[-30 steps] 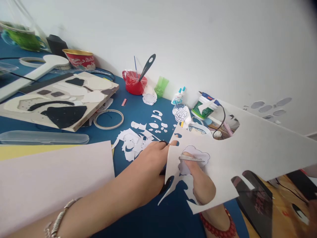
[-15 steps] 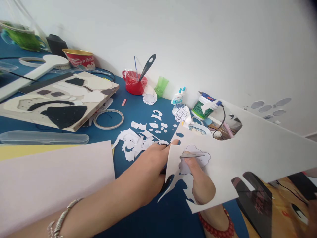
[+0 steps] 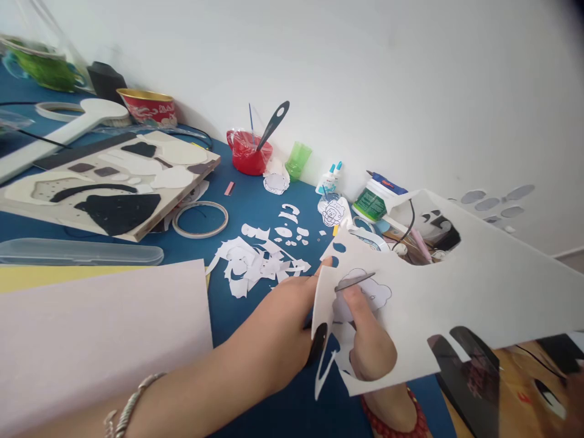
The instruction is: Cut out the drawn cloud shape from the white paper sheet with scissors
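Note:
My left hand (image 3: 285, 331), with a corded bracelet on the wrist, is closed round the black handles of a pair of scissors (image 3: 354, 281). The blade shows above a large white sheet (image 3: 483, 274) with several cut-out holes. On that sheet lies a paper shape (image 3: 376, 295) with a scalloped drawn outline. My right hand (image 3: 371, 334), with red beads on its wrist, comes up through a hole in the sheet. Its thumb presses the paper shape against the sheet; its other fingers are hidden underneath.
Paper scraps (image 3: 249, 264) lie on the blue tabletop beside a tape roll (image 3: 201, 234). Further back stand a red cup (image 3: 249, 159), glue bottles (image 3: 328, 179) and a green-and-white tub (image 3: 369, 204). A board with cut shapes (image 3: 132, 230) and a pale sheet (image 3: 104, 328) are at left.
The scissors blade has tilted upward at its tip. The white sheet has shifted slightly right, and its near left edge has bent. My left hand has moved a little to the right.

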The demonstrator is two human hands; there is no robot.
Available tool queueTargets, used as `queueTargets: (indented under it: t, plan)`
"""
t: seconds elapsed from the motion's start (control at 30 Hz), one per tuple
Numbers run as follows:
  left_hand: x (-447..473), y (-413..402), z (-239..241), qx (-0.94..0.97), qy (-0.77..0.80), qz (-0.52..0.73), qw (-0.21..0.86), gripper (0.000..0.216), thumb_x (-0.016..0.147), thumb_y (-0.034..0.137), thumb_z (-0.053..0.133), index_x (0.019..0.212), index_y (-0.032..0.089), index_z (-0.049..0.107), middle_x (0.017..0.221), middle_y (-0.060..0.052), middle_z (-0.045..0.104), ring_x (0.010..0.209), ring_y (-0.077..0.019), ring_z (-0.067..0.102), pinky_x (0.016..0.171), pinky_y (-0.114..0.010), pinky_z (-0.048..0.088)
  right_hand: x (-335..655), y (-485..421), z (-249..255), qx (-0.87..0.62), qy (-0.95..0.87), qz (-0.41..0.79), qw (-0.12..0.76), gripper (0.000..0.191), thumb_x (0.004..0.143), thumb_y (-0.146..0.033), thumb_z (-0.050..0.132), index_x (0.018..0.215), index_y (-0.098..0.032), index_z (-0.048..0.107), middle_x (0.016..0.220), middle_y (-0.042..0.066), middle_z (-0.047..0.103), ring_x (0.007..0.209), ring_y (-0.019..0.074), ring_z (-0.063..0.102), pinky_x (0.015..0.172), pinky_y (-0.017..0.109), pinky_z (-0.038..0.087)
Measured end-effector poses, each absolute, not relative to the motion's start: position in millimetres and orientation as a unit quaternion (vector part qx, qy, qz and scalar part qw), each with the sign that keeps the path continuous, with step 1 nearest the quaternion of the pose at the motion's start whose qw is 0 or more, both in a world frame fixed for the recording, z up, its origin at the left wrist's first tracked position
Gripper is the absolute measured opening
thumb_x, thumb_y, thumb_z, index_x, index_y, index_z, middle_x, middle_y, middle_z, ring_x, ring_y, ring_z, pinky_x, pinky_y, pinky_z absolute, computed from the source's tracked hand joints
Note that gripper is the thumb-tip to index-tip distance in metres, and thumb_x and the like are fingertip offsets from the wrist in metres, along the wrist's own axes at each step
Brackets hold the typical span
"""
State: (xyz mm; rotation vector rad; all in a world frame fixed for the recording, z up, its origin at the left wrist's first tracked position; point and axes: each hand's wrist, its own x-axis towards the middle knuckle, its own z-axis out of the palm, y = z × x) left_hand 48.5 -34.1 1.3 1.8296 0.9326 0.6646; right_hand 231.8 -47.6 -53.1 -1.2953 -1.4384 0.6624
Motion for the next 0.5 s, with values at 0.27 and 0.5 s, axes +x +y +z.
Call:
queueTargets:
  t: [0.27,0.5]
  plan:
    - [50.9,-35.9,4.0,0.714,0.378,0.275,0.521,0.02,0.074,0.005,0.047,0.081,0.021,0.057,0.084,-0.002,0.067,0.092,-0.0227,0.063,0.074,-0.03,0.052,228.8,-51.1,-45.9,-0.596,-0.617,0.277,0.434,0.03,0.09,-0.048,0.047,0.097,-0.036,0.073,0.09,0.008,0.07,0.118,0.0265,0.057,0.084,0.044,0.057]
    - [50.3,-34.8,-1.2,0.736,0.386,0.285,0.477,0.036,0.072,0.005,0.047,0.098,0.024,0.064,0.106,-0.004,0.069,0.087,-0.021,0.063,0.075,-0.033,0.051,234.0,-47.9,-51.1,-0.573,-0.621,0.281,0.454,0.027,0.087,-0.047,0.051,0.095,-0.035,0.074,0.091,0.01,0.069,0.119,0.028,0.056,0.083,0.045,0.056]
